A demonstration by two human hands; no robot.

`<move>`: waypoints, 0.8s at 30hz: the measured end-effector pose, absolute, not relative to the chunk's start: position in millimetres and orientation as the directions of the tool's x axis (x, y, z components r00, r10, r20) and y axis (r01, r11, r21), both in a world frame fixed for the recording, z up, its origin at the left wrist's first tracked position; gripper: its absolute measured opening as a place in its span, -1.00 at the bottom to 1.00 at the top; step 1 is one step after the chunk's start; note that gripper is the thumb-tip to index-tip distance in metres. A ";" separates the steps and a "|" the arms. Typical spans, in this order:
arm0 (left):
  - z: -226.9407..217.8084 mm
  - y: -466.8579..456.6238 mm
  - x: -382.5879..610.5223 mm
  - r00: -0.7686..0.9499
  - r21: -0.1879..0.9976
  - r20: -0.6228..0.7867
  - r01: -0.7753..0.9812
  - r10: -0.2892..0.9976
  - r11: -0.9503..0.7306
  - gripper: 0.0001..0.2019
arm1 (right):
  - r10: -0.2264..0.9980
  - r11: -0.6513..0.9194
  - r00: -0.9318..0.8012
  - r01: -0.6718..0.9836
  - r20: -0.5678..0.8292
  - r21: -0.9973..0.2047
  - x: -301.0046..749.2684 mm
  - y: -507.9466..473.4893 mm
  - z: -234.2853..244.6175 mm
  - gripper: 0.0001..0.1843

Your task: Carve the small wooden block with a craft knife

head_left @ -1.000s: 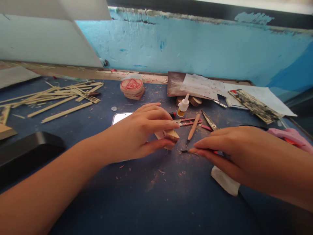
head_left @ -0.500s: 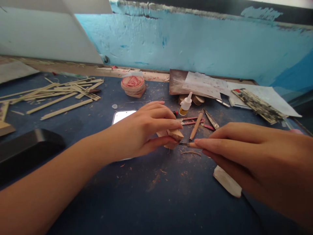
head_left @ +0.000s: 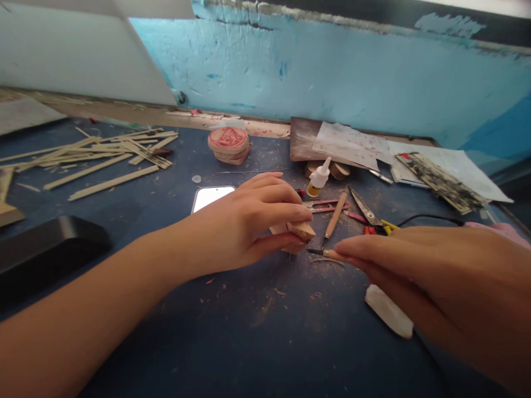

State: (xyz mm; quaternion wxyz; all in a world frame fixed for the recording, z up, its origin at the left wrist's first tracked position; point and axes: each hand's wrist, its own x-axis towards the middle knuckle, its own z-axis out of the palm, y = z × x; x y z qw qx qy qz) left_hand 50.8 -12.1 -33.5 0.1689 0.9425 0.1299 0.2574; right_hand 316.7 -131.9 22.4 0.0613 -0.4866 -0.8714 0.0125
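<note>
Wooden block [head_left: 302, 231] is around the middle of the worktop [head_left: 249, 342], pinched in my left hand [head_left: 257, 215], right by my lit-up phone [head_left: 211, 198]. Got my right hand [head_left: 431, 282] closed round a carving tool [head_left: 327, 253], dark tip just beside the block. Another wooden-handled cutter [head_left: 335, 216] lies past that, white squeeze bottle [head_left: 318, 179] further back.

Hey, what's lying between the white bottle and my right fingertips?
The head view shows a pink-handled tool and a loose wooden-handled tool lying between the white bottle and your right fingertips.

No text can be read: the yellow label [head_left: 314, 190] on the white bottle [head_left: 319, 177] is too small.
</note>
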 end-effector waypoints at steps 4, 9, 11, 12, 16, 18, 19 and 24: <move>-32.5 -12.0 51.1 0.835 0.380 0.438 0.163 0.332 -0.911 -0.79 | 0.794 0.598 -0.598 0.801 0.106 0.040 315.6 -127.5 22.3 -0.53; -33.0 -11.2 52.0 0.834 0.364 0.453 0.148 0.314 -0.919 -0.77 | 0.808 0.575 -0.574 0.817 0.136 0.036 316.1 -122.9 17.5 -0.57; -33.3 -11.1 52.1 0.834 0.364 0.458 0.141 0.309 -0.921 -0.77 | 0.826 0.555 -0.544 0.831 0.146 -0.046 315.2 -122.0 17.8 -0.59; -33.4 -11.1 52.0 0.833 0.365 0.459 0.139 0.308 -0.921 -0.78 | 0.843 0.534 -0.520 0.840 0.140 -0.097 314.5 -121.8 18.4 -0.61; -33.9 -11.0 51.1 0.832 0.375 0.455 0.144 0.317 -0.916 -0.80 | 0.900 0.435 -0.419 0.874 0.120 -0.217 312.1 -122.4 20.8 -0.76; -34.2 -11.0 50.9 0.833 0.376 0.456 0.139 0.314 -0.916 -0.79 | 0.909 0.417 -0.399 0.879 0.123 -0.232 311.3 -123.2 21.3 -0.80; -34.4 -11.0 51.0 0.833 0.376 0.456 0.137 0.311 -0.917 -0.79 | 0.911 0.413 -0.396 0.879 0.118 -0.238 310.8 -123.6 21.3 -0.78; -34.8 -10.2 52.1 0.837 0.379 0.448 0.140 0.314 -0.915 -0.82 | 0.905 0.425 -0.411 0.872 0.109 -0.243 307.4 -124.1 20.3 -0.64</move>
